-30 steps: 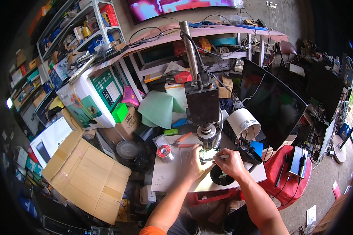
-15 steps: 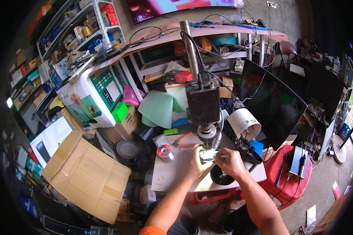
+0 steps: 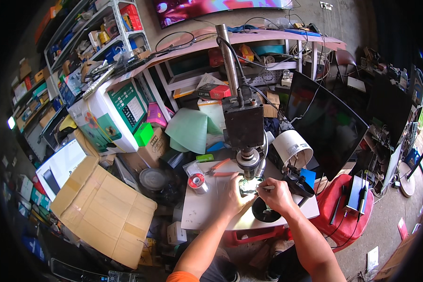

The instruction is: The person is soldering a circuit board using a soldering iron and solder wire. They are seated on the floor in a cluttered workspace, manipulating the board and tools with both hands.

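Under the lit lens of a microscope, my left hand grips a small circuit board. My right hand is closed on a slim pen-like tool at the board's right side; its tip is too small to make out. A dark round base is beneath my hands on the white tabletop. A solder spool and orange-handled pliers lie to the left and behind my left hand.
A cardboard flap lies left of the table. A red stool with a soldering station stands at the right. A dark screen, a white cylinder, green foam sheet and cluttered shelves surround the table.
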The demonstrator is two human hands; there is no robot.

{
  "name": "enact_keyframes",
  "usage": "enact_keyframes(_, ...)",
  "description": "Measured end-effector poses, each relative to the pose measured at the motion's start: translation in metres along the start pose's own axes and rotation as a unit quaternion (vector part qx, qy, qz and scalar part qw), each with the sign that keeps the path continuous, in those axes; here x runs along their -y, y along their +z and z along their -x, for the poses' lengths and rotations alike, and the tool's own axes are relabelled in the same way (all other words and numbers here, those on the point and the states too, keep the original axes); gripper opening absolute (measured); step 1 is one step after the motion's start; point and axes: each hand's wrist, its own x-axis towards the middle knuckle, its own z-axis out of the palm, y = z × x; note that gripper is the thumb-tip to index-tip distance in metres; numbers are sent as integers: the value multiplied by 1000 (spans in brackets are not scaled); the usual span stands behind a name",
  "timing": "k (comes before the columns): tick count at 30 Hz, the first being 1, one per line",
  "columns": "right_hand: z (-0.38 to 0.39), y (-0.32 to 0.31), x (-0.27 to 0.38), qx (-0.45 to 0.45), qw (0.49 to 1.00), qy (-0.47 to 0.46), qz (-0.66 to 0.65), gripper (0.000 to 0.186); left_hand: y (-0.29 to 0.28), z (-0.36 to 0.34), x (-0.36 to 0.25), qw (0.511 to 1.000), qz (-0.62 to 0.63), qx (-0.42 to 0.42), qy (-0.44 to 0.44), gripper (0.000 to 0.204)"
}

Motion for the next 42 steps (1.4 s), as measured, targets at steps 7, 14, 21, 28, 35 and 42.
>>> enact_keyframes(7, 1, 0, 2, -10, 999, 11, -34, 18, 1, 1, 0, 1000, 0, 3, -14, 90)
enact_keyframes(14, 1, 0, 2, -12, 999, 15, -38, 18, 0, 0, 0, 1000, 7, 9, -23, 91)
enact_keyframes(21, 1, 1, 1, -12, 999, 9, -31, 18, 3, 2, 5, 1000, 2, 6, -2, 93)
enact_keyframes(28, 1, 1, 2, -15, 1000, 5, -26, 17, 3, 2, 4, 1000, 7, 6, -3, 92)
enact_keyframes(35, 1, 1, 2, -13, 1000, 1, -23, 17, 3, 3, 4, 1000, 5, 4, -8, 90)
enact_keyframes(42, 1, 1, 1, -11, 1000, 2, -28, 16, 1, 2, 3, 1000, -3, 11, -11, 90)
